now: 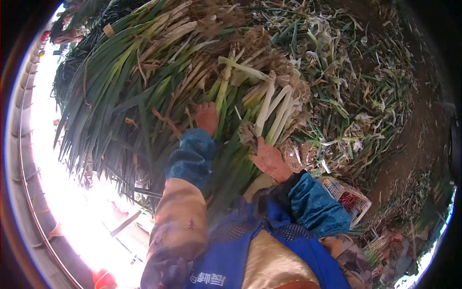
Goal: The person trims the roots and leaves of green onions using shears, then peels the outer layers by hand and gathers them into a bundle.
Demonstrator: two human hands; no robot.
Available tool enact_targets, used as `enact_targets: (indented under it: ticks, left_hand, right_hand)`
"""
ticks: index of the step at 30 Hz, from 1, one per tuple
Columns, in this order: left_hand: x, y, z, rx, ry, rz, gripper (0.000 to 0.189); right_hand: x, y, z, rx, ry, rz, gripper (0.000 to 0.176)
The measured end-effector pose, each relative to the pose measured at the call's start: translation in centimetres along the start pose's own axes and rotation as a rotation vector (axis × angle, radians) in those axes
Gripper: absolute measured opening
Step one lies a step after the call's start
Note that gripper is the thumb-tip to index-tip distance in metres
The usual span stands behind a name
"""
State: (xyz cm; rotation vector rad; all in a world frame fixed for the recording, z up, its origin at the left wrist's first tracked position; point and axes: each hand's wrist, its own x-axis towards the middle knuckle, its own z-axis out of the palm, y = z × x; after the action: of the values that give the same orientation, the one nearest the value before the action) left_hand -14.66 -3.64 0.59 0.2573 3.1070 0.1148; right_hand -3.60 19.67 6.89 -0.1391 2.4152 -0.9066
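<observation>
A large pile of long green onions lies before me, leaves to the left and roots to the right. My left hand rests on the stalks, its fingers bent round or pressed on a green stem; what lies under them is hard to see. My right hand is closed on a small tool with a greyish wrapped part and a thin pale tip pointing up. Just beyond that hand lie several stalks with peeled white ends.
Stripped leaves and peelings cover the ground at the right. A white plastic basket with red things inside stands beside my right sleeve. Part of another person shows at the upper left. A red object is at the lower left.
</observation>
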Motion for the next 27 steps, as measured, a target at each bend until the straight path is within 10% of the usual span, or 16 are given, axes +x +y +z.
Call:
enact_targets:
  ticks: [14, 19, 24, 27]
  left_hand:
    - [-3.2, -2.1, 0.6, -0.911, -0.366, -0.433, 0.034]
    - [-3.6, -3.9, 3.9, -0.676, -0.283, -0.227, 0.029]
    - [-0.7, -3.2, 1.7, -0.857, -0.619, -0.631, 0.026]
    - [-0.1, -3.3, 1.9, -0.749, -0.675, -0.559, 0.024]
  right_hand:
    - [-2.8, -2.0, -0.3, 0.115, -0.013, -0.179, 0.058]
    - [-3.5, -2.4, -1.0, 0.061, -0.137, -0.072, 0.054]
    - [-0.6, 0.1, 1.1, 0.048, 0.154, -0.274, 0.051]
    - [-1.0, -1.2, -0.5, 0.101, 0.074, -0.148, 0.05]
